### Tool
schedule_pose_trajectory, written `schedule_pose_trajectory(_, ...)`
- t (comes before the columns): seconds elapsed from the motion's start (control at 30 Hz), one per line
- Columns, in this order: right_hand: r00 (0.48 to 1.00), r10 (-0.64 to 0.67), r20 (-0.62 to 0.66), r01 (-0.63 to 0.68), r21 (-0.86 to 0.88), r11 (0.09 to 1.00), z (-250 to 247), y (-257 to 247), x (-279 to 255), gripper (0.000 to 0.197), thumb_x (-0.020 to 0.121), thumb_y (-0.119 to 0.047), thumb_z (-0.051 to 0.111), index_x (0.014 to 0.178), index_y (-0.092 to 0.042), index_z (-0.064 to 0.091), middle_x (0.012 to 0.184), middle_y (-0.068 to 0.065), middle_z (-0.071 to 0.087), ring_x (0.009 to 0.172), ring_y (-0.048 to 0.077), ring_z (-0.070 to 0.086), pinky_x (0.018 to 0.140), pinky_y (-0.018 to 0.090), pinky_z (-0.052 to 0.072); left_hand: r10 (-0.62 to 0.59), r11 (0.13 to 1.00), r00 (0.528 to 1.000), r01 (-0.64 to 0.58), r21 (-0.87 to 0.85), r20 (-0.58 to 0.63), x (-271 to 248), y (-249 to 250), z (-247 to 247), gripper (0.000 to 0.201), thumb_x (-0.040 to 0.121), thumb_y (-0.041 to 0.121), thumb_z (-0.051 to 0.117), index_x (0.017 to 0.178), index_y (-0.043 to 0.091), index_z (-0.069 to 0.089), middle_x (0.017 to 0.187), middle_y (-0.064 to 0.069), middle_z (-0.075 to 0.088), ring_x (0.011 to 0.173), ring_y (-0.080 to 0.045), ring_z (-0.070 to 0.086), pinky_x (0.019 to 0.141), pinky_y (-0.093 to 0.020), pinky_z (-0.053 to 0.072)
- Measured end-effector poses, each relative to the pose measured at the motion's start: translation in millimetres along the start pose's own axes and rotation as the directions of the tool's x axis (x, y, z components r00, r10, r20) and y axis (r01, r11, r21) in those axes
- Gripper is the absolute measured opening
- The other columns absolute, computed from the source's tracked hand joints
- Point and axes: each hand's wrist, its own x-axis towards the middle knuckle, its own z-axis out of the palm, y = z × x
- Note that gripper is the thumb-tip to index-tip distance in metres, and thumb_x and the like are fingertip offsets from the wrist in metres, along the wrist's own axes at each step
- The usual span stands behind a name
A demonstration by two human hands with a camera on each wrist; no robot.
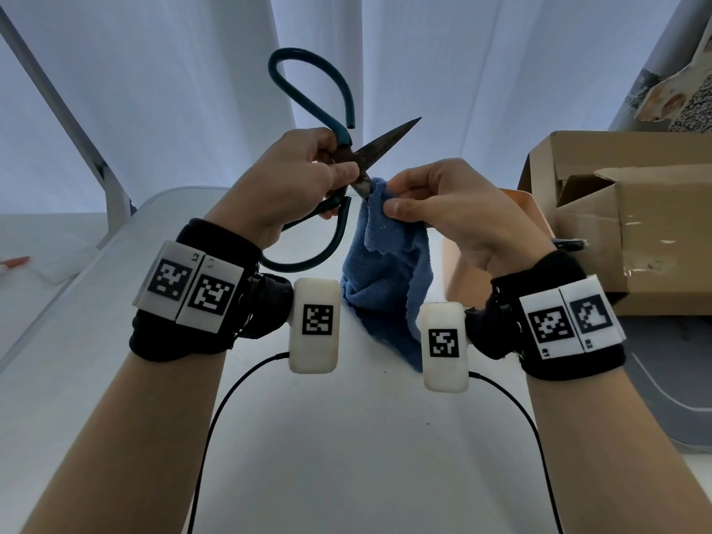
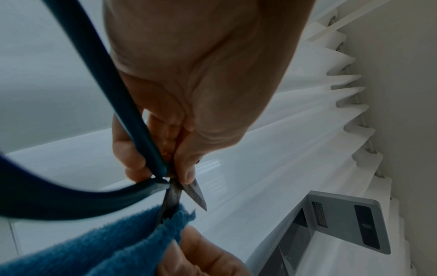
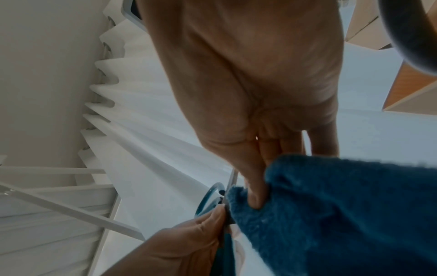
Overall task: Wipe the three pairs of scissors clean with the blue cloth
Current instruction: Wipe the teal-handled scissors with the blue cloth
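A white table (image 1: pixel 346 437) stands before pale pleated curtains (image 1: pixel 192 90), with an open cardboard box (image 1: pixel 624 210) at the right. In the head view the left hand (image 1: pixel 293 186) pinches a pair of scissors (image 1: pixel 362 156) with teal loop handles near the pivot and holds them in the air above the table. The blades stand apart: one dark, stained blade points up and to the right, the other goes down into the blue cloth (image 1: pixel 389 271). The right hand (image 1: pixel 443 202) pinches the cloth around this lower blade, and the rest of the cloth hangs down toward the table. The other two pairs of scissors are not in view.

In the left wrist view the left hand's thumb and fingers (image 2: pixel 127 149) close on the scissors just behind the pivot, and the free blade tip stays bare beside the cloth.

In the right wrist view the right thumb (image 3: pixel 255 186) presses the cloth fold onto the blade.

The risk, as I judge it, is the open blades: if the wipe pulls toward the pivot, or the left grip slips, the blades may close on the cloth or on a finger. The bare tip may also snag the cloth.
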Motion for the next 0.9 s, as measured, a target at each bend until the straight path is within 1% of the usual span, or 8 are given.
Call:
schedule_pose_trajectory(0.13, 0.999, -0.022, -0.025, 0.022, 0.008, 1.0, 1.9, 1.0, -1.5, 0.002, 0.087, -0.008, 0.075, 0.088, -0.008, 0.074, 0.084, 0.014, 0.072, 0.073, 0.012, 0.066, 0.067, 0.018, 0.053, 0.005, 1.0, 1.0, -0.005, 0.008, -0.015, 1.0, 0.0, 0.7, 0.016, 0.099, 0.013, 0.058, 0.112, 0.007, 0.062, 0.094, -0.006, 0.063, 0.072, -0.018, 0.058, 0.065, -0.029, 0.055)
schedule_pose_trajectory(0.33, 0.995, -0.044, -0.095, 0.046, 0.022, 0.999, 2.6, 1.2, -0.8, 0.014, 0.08, -0.012, 0.083, 0.076, -0.01, 0.07, 0.076, 0.01, 0.067, 0.069, 0.013, 0.062, 0.067, 0.022, 0.052, -0.001, 1.0, 1.0, 0.001, 0.02, -0.012, 0.7, -0.1, -2.9, 0.015, 0.099, 0.014, 0.058, 0.112, 0.007, 0.063, 0.091, -0.006, 0.064, 0.071, -0.018, 0.059, 0.063, -0.027, 0.055)
schedule_pose_trajectory(0.47, 0.993, -0.058, -0.107, 0.067, 0.078, 0.995, 5.2, -0.4, -1.7, 0.017, 0.078, -0.007, 0.083, 0.09, -0.004, 0.071, 0.077, 0.009, 0.072, 0.066, 0.009, 0.067, 0.065, 0.019, 0.055, 0.01, 1.0, 1.0, -0.011, 0.017, 0.005, 0.0, 0.8, -1.7, 0.015, 0.099, 0.013, 0.058, 0.11, 0.006, 0.063, 0.092, -0.009, 0.065, 0.07, -0.017, 0.058, 0.061, -0.027, 0.055)
schedule_pose_trajectory(0.6, 0.998, -0.033, -0.057, 0.037, 0.069, 0.997, 2.2, -2.5, -0.8, 0.022, 0.082, 0.001, 0.077, 0.102, -0.005, 0.073, 0.091, 0.016, 0.077, 0.08, 0.02, 0.073, 0.08, 0.031, 0.061, 0.011, 1.0, 1.0, -0.011, 0.021, 0.015, -0.2, -0.2, -0.9, 0.014, 0.099, 0.011, 0.058, 0.111, 0.006, 0.063, 0.09, -0.008, 0.063, 0.07, -0.018, 0.058, 0.06, -0.027, 0.055)
schedule_pose_trajectory(0.63, 0.999, -0.03, -0.044, 0.033, 0.072, 0.997, 1.6, -2.9, -1.2, 0.023, 0.083, 0.002, 0.076, 0.104, -0.006, 0.073, 0.091, 0.016, 0.077, 0.081, 0.021, 0.073, 0.08, 0.032, 0.061, 0.008, 1.0, 1.0, -0.008, 0.021, 0.015, 0.0, -0.5, -1.0, 0.014, 0.099, 0.012, 0.058, 0.111, 0.006, 0.063, 0.09, -0.008, 0.062, 0.07, -0.018, 0.058, 0.06, -0.027, 0.055)
schedule_pose_trajectory(0.7, 0.998, -0.039, -0.041, 0.042, 0.072, 0.997, 2.0, -3.4, -2.4, 0.023, 0.082, 0.002, 0.077, 0.103, -0.006, 0.073, 0.086, 0.013, 0.076, 0.077, 0.019, 0.072, 0.078, 0.03, 0.061, 0.003, 1.0, 1.0, -0.003, 0.023, 0.014, 0.2, -0.5, -1.1, 0.015, 0.099, 0.012, 0.058, 0.111, 0.006, 0.063, 0.089, -0.008, 0.062, 0.07, -0.018, 0.058, 0.06, -0.026, 0.054)
schedule_pose_trajectory(0.8, 0.996, -0.05, -0.068, 0.055, 0.071, 0.996, 3.4, -2.8, -3.5, 0.018, 0.079, -0.002, 0.082, 0.093, -0.008, 0.072, 0.071, 0.005, 0.07, 0.065, 0.011, 0.067, 0.07, 0.024, 0.059, 0.003, 1.0, 1.0, -0.003, 0.021, 0.018, 0.1, 0.2, -1.6, 0.014, 0.099, 0.013, 0.057, 0.11, 0.007, 0.064, 0.088, -0.008, 0.061, 0.069, -0.016, 0.057, 0.06, -0.024, 0.054)
schedule_pose_trajectory(0.9, 0.995, -0.052, -0.081, 0.058, 0.077, 0.995, 2.8, -1.9, -3.1, 0.018, 0.077, -0.003, 0.083, 0.089, -0.011, 0.071, 0.07, 0.002, 0.07, 0.064, 0.009, 0.068, 0.069, 0.022, 0.058, 0.004, 1.0, 1.0, -0.004, 0.018, 0.013, 0.0, 0.6, -1.3, 0.014, 0.1, 0.013, 0.057, 0.11, 0.008, 0.063, 0.09, -0.009, 0.061, 0.07, -0.016, 0.057, 0.06, -0.024, 0.054)
